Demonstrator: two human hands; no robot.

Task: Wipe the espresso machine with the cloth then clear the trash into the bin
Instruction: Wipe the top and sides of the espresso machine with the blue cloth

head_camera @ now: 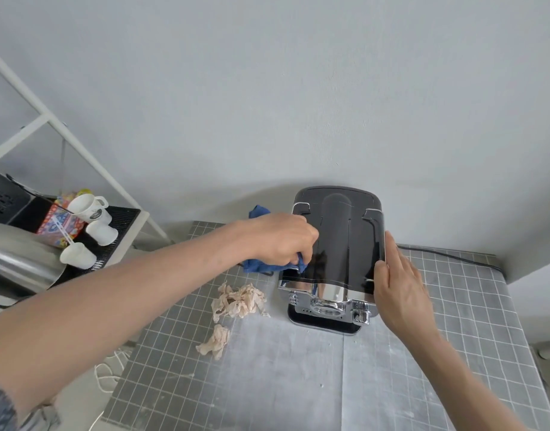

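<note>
Head view, looking steeply down on a grey cutting mat with a white grid [454,321]. Toward the far edge, close to the pale wall, a black and chrome espresso machine [335,253], glossy dark top facing the camera, chrome front and drip tray nearest.

At the machine's left side, the left hand [279,241], fingers curled tight around a crumpled blue cloth [261,265] and pressing it against the machine's left edge; blue folds showing above the knuckles and below the palm. On the opposite side, the right hand [398,284], fingers straight and together, laid flat against the machine's right edge, gripping nothing, only bracing.

Left of the machine's front, on the mat, a larger wad of crumpled beige paper [239,300], and nearer the camera a smaller crumpled beige scrap [216,340], the two apart from each other and from both hands. No bin in view.

Off the mat at far left, a black tray [121,219] holding white paper cups [90,208] tipped on their sides, beside a colourful printed carton [54,227]. Above these, a white metal shelf frame [49,119]. Behind the machine, a dark cable [447,256] trailing across the mat to the right.
</note>
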